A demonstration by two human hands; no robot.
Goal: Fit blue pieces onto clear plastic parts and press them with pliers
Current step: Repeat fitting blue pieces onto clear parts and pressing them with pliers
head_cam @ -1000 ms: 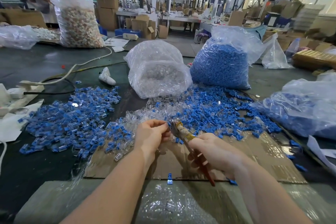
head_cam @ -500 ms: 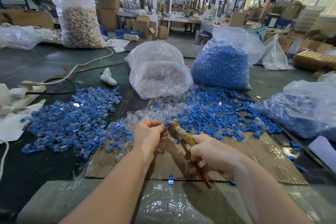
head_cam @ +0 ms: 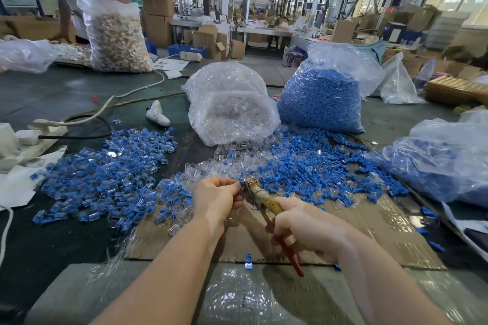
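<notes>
1. We see the left hand with fingers curled in, pinching a small blue-and-clear piece right at the nose of the pliers.
2. The right hand is wrapped tight around the pliers' red and yellowed handles; the tool slants up to the left, its tip meeting the piece. We cannot tell how far the jaws are closed.
3. Both hands hover over a sheet of cardboard lying on the dark surface.
4. Just beyond the hands lies a scatter of loose blue pieces, mixed with clear plastic parts.
5. To the left we have a wide pile of fitted blue-and-clear parts.
6. Further back stand two bags: a clear bag of clear parts and, beside it on the right, a bag of blue pieces.
7. One lone blue piece sits at the cardboard's near edge, between our forearms.
</notes>
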